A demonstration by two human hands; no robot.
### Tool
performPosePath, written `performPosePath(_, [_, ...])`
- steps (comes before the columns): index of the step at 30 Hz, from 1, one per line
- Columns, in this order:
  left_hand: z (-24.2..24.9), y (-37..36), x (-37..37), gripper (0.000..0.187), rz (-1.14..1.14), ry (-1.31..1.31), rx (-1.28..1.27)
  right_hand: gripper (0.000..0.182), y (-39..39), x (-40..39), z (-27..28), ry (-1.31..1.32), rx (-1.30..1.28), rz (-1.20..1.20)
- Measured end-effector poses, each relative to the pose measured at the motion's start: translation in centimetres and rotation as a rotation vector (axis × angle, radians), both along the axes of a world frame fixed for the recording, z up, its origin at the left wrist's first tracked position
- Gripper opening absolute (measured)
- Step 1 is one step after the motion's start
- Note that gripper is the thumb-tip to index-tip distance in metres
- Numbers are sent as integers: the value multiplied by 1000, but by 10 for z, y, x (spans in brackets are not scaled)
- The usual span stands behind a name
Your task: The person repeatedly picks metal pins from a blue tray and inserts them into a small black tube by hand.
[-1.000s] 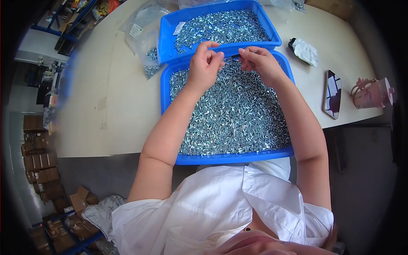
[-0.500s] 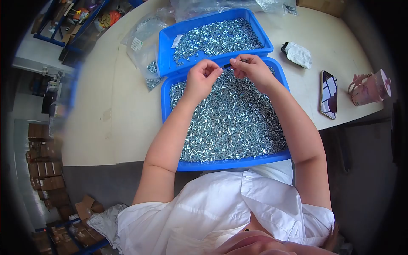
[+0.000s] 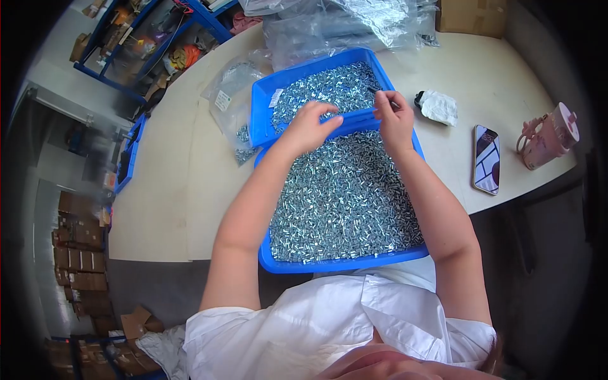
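Blue plastic shows first from where I stand: the near tray (image 3: 342,263), filled with small metal pins (image 3: 342,202), reaches past the edge of the counter (image 3: 152,196) toward the person's lap. Half a second ago both hands almost met over its far end; now they are apart. The right hand (image 3: 394,120) has shifted to the near tray's far right corner, its fingers pinched around a slim dark piece (image 3: 373,88). That piece pointed across at the other hand before; now its end sticks up beyond the fingers. The left hand (image 3: 313,125) hangs over the near tray's far edge, its thumb and fingers now spread, and I see nothing in its grasp. Just beyond the near tray sits the far tray (image 3: 261,107), with more pins. Right of the near tray, the phone (image 3: 486,158) lies as before.
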State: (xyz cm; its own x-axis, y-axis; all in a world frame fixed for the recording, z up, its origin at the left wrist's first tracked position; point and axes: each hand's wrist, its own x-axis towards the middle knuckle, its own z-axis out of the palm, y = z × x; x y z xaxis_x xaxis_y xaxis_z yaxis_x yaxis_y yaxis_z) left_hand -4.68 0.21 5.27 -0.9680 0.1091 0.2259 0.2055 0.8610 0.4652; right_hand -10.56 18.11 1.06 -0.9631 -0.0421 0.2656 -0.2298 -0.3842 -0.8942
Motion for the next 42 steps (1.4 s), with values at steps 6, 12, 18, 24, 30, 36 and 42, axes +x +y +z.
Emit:
performPosePath(6, [-18, 16, -91, 57, 176, -509, 174, 14, 1, -6, -8, 123, 23, -42])
performPosePath(12, [-58, 41, -146, 35, 1, -449, 240, 12, 1, -6, -10, 185, 64, -57])
performPosePath(18, [-29, 43, -134, 15, 101, -339, 430, 14, 2, -8, -7, 175, 51, -42])
performPosePath(24, [-17, 19, -128, 10, 242, -320, 549, 16, 2, -11, -9, 167, 72, -71])
performPosePath(30, [-8, -8, -115, 20, 338, -632, 1383, 16, 2, -11, -10, 173, 92, -74])
performPosePath(36, [-5, -38, -62, 24, -11, -603, 1957, 16, 2, -9, -10, 128, 102, -19])
performPosePath(42, [-5, -30, 39, 25, -344, -339, 2396, 16, -3, 0, -11, 148, 113, 40])
